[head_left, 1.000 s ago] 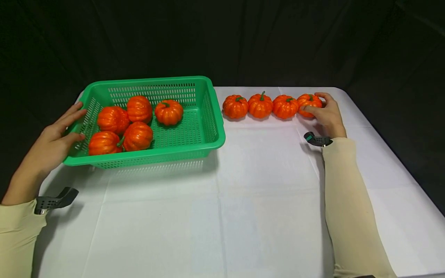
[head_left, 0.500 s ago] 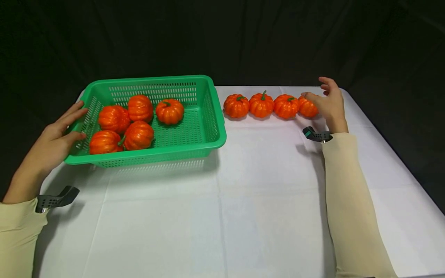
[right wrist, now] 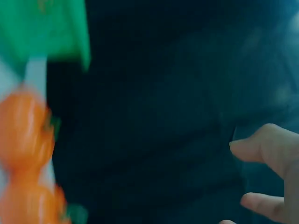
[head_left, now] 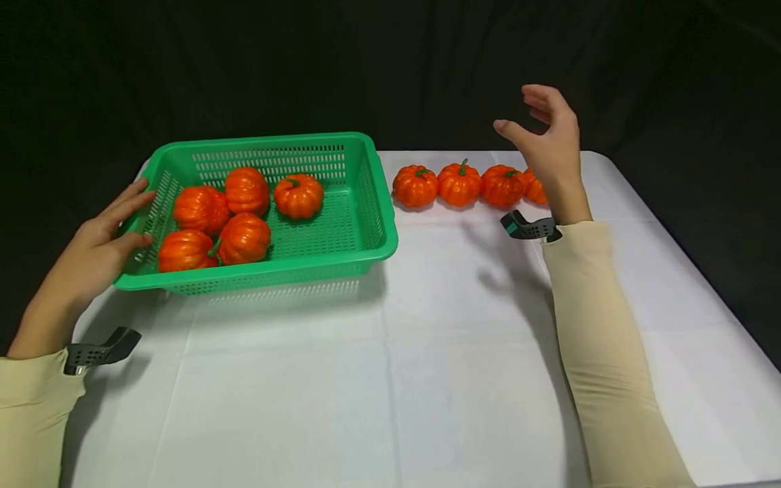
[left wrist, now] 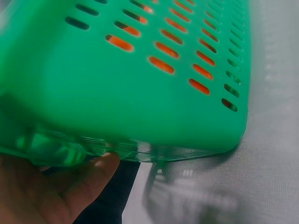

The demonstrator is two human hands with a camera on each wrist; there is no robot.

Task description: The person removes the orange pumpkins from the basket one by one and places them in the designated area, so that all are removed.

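My left hand [head_left: 91,254] rests on the left end of a green plastic basket [head_left: 372,203], fingers stretched along the rim. In the left wrist view, the thumb [left wrist: 96,179] lies against the slotted basket wall [left wrist: 103,88]. Several small orange pumpkins [head_left: 297,197] sit inside, mostly towards the left. Raised over the right end of a row of pumpkins is my right hand [head_left: 552,146], holding nothing, thumb and fingers apart. It partly covers the rightmost pumpkin [head_left: 534,188]. Other row pumpkins are a pumpkin with an upright green stem [head_left: 459,186] and the leftmost pumpkin [head_left: 415,187].
A white cloth [head_left: 293,393] covers the table, whose right edge slopes down the view. Black curtain [head_left: 427,68] hangs behind it. The basket's right side stands close to the pumpkin row. In the right wrist view, blurred pumpkins [right wrist: 23,135] line the left edge.
My right hand has let go of the rightmost pumpkin, then lifted up and shifted left over the row. The pumpkin stays in place. My left hand and the basket have not visibly moved.
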